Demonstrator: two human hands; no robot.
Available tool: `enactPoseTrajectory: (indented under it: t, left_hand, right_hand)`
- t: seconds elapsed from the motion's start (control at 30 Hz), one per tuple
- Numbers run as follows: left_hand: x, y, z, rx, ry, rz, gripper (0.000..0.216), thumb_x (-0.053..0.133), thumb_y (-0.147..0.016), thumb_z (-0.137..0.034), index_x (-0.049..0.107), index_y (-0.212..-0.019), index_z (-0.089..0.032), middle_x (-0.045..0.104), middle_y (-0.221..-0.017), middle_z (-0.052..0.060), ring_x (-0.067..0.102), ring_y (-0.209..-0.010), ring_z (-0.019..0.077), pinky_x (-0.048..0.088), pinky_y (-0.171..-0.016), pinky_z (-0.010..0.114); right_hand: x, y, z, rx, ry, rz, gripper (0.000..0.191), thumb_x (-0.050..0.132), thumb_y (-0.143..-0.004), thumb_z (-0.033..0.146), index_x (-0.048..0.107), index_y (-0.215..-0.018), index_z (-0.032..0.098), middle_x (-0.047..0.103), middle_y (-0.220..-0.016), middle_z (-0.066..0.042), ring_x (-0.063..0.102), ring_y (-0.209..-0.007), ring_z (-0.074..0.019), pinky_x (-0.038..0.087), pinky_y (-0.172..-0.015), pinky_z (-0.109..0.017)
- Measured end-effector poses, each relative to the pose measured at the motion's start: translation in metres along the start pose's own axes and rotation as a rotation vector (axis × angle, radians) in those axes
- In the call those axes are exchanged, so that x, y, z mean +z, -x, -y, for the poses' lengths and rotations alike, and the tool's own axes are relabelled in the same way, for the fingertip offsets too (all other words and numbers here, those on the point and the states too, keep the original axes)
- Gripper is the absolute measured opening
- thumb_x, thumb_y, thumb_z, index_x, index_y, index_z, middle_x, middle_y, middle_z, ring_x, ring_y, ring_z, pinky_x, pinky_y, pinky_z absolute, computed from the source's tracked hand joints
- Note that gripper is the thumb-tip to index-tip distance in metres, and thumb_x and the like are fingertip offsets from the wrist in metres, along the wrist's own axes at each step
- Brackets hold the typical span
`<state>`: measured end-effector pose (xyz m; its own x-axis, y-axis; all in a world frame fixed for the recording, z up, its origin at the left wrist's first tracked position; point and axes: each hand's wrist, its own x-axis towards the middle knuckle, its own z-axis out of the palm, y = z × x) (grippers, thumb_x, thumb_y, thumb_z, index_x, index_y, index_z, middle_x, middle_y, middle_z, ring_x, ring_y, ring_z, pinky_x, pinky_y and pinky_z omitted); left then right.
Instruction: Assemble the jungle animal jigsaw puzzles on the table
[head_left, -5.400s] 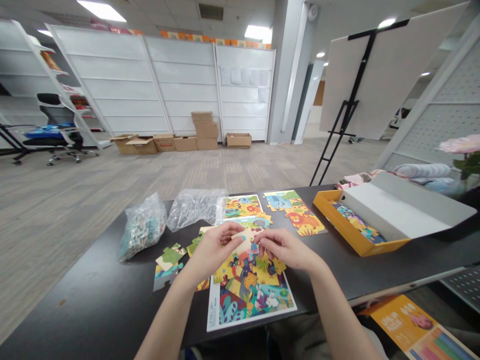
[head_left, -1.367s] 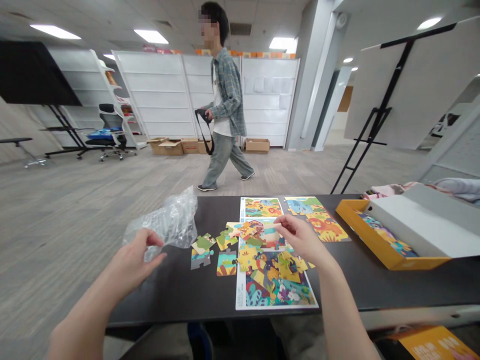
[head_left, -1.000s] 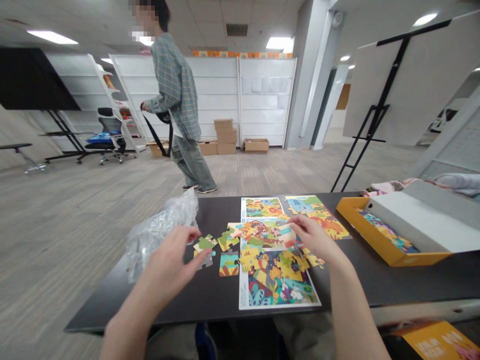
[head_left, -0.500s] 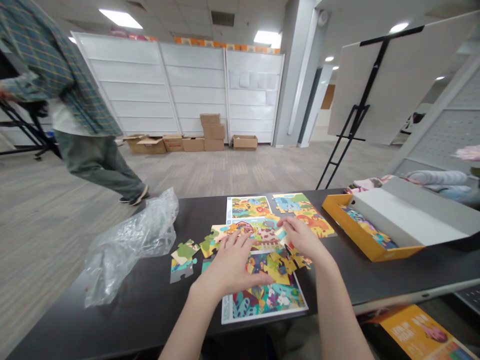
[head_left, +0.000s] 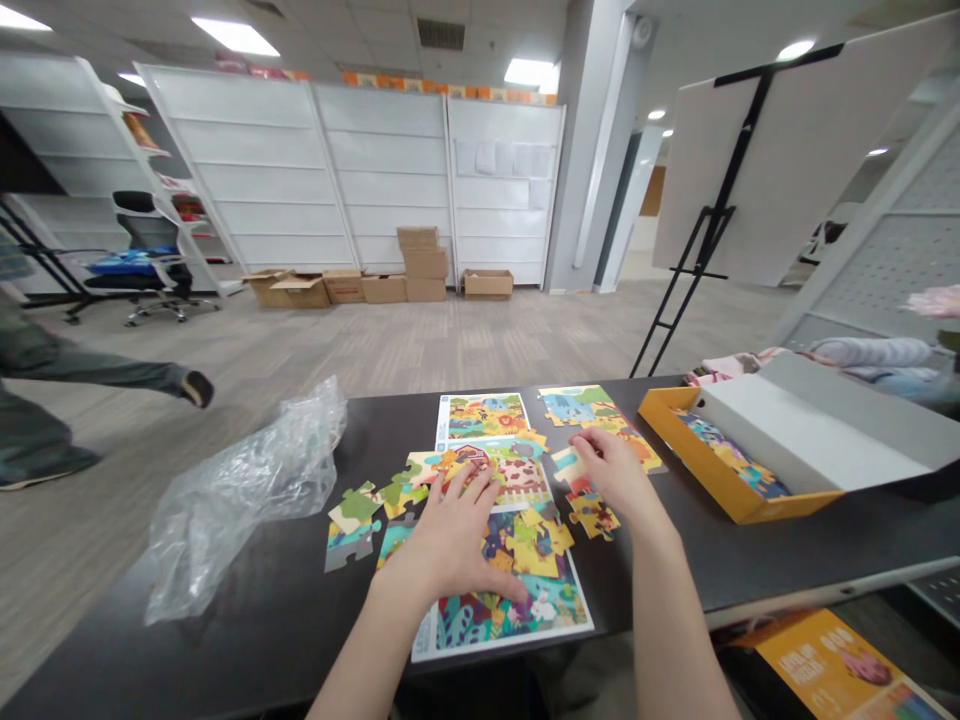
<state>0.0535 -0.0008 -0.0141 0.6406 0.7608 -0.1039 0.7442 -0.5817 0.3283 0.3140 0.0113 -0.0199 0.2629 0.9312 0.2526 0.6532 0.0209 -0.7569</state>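
Fingers of the left hand, in the head view, lie spread flat on the joined jigsaw pieces over the guide sheet, gripping nothing. The right hand bends its fingertips onto a loose piece at the puzzle's right edge; pinched or only touched, I cannot tell. Steady pressure from the left should, I judge, hold the joined part while that piece slides in level, tab to notch.

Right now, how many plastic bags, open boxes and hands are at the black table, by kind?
Clear plastic bag: 1
Open orange box: 1
Hands: 2, the left hand flat on the puzzle, the right hand on pieces beside it
Total: 4
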Motion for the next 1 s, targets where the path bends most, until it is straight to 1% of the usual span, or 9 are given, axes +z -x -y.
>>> enactPoseTrajectory:
  t: [0.17,0.3,0.4,0.47,0.53,0.7,0.83,1.0]
  left_hand:
    - [-0.002,0.006,0.013,-0.035,-0.004,0.004,0.128,0.064,-0.051,-0.090,0.033,-0.156,-0.021,0.026,-0.165,0.010,0.011,-0.153,0.0428,0.011,-0.121,0.063]
    - [-0.002,0.009,0.019,-0.045,0.003,0.009,0.127,0.065,-0.051,-0.088,0.034,-0.156,-0.022,0.024,-0.166,0.010,0.009,-0.153,0.0427,0.009,-0.122,0.063]
    - [-0.005,0.010,0.017,-0.046,0.019,0.004,0.127,0.066,-0.051,-0.087,0.036,-0.154,-0.020,0.026,-0.165,0.012,0.010,-0.153,0.0424,0.008,-0.122,0.063]
    - [-0.009,0.011,0.015,-0.049,0.030,0.005,0.128,0.067,-0.051,-0.087,0.036,-0.154,-0.019,0.025,-0.165,0.014,0.010,-0.153,0.0429,0.008,-0.121,0.065]
    - [-0.012,0.012,0.013,-0.058,0.041,0.014,0.131,0.068,-0.049,-0.087,0.036,-0.154,-0.017,0.024,-0.165,0.015,0.010,-0.152,0.0437,0.008,-0.121,0.066]
    - [-0.014,0.013,0.017,-0.053,0.099,0.018,0.127,0.073,-0.049,-0.083,0.039,-0.153,-0.020,0.028,-0.163,0.015,0.011,-0.152,0.0435,0.009,-0.121,0.067]
    - [-0.015,0.014,0.020,-0.058,0.128,0.013,0.124,0.074,-0.051,-0.083,0.041,-0.152,-0.020,0.030,-0.163,0.014,0.012,-0.153,0.0419,0.009,-0.122,0.066]
    - [-0.021,0.011,0.019,-0.103,0.132,0.067,0.114,0.072,-0.057,-0.081,0.045,-0.150,-0.021,0.028,-0.164,0.012,0.014,-0.153,0.0401,0.009,-0.123,0.063]
  right_hand:
    - [-0.004,-0.004,0.007,-0.001,-0.139,-0.032,0.030,0.055,-0.085,0.045,0.066,-0.081,0.018,0.069,-0.074,-0.005,0.062,-0.066,-0.0187,0.044,-0.061,-0.029]
    - [-0.008,-0.022,0.015,0.012,-0.216,-0.054,0.032,0.063,-0.079,0.048,0.068,-0.083,0.016,0.071,-0.073,-0.007,0.063,-0.065,-0.0192,0.045,-0.059,-0.029]
    - [-0.007,-0.049,0.019,0.006,-0.214,0.001,0.032,0.068,-0.076,0.046,0.068,-0.083,0.015,0.073,-0.074,-0.008,0.064,-0.065,-0.0191,0.045,-0.057,-0.027]
    - [-0.002,-0.074,0.020,-0.010,-0.154,0.066,0.027,0.068,-0.077,0.041,0.069,-0.083,0.015,0.074,-0.078,-0.009,0.064,-0.065,-0.0175,0.045,-0.056,-0.025]
    - [0.006,-0.102,0.018,0.022,-0.058,0.163,0.022,0.068,-0.078,0.035,0.069,-0.083,0.015,0.073,-0.077,-0.008,0.062,-0.062,-0.0150,0.043,-0.053,-0.023]
    - [0.030,-0.161,0.010,0.064,-0.014,0.295,0.015,0.072,-0.075,0.028,0.070,-0.078,0.013,0.067,-0.062,-0.003,0.055,-0.054,-0.0107,0.038,-0.047,-0.019]
    - [0.045,-0.189,-0.002,0.082,0.006,0.328,0.013,0.071,-0.076,0.025,0.071,-0.078,0.013,0.064,-0.057,-0.001,0.052,-0.050,-0.0092,0.036,-0.045,-0.019]
    - [0.051,-0.207,-0.021,0.061,0.040,0.338,0.008,0.066,-0.077,0.017,0.072,-0.077,0.011,0.062,-0.054,0.000,0.052,-0.049,-0.0094,0.039,-0.047,-0.019]
